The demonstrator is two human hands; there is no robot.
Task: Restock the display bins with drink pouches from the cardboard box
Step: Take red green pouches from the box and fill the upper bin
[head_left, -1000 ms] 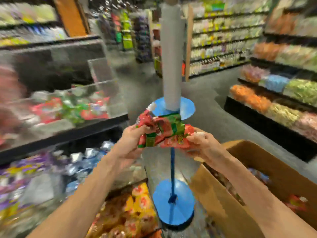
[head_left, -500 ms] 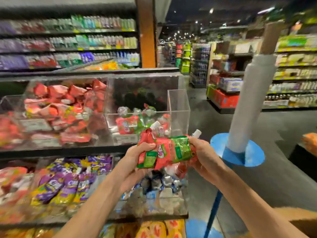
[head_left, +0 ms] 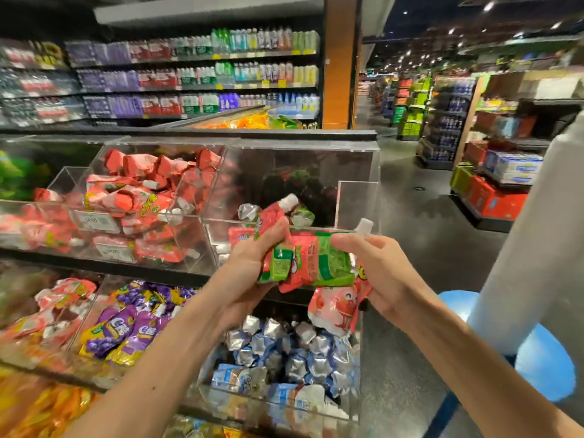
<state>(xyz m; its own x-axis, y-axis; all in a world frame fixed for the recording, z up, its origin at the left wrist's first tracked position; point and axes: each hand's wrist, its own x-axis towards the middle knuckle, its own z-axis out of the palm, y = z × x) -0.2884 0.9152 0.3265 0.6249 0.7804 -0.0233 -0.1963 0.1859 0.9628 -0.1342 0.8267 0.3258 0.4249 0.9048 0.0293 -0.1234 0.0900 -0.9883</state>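
Now: pouches held at the bin's front wall

At far left a clear bin [head_left: 68, 180] is heaped with red pouches [head_left: 142, 197]; purple pouches [head_left: 132, 324] lie in the bin below. The left hand [head_left: 249, 267] has its grip closed round one end of a bundle of red-and-green drink pouches [head_left: 316, 260], and the right hand [head_left: 379, 270] grips the other end. The bundle sits before the sparsely filled upper bin [head_left: 357, 203], whose clear front wall stands in the way. Silver-blue pouches [head_left: 284, 349] lie beneath. A white roll [head_left: 521, 254] on a blue stand [head_left: 543, 368] rises at right.
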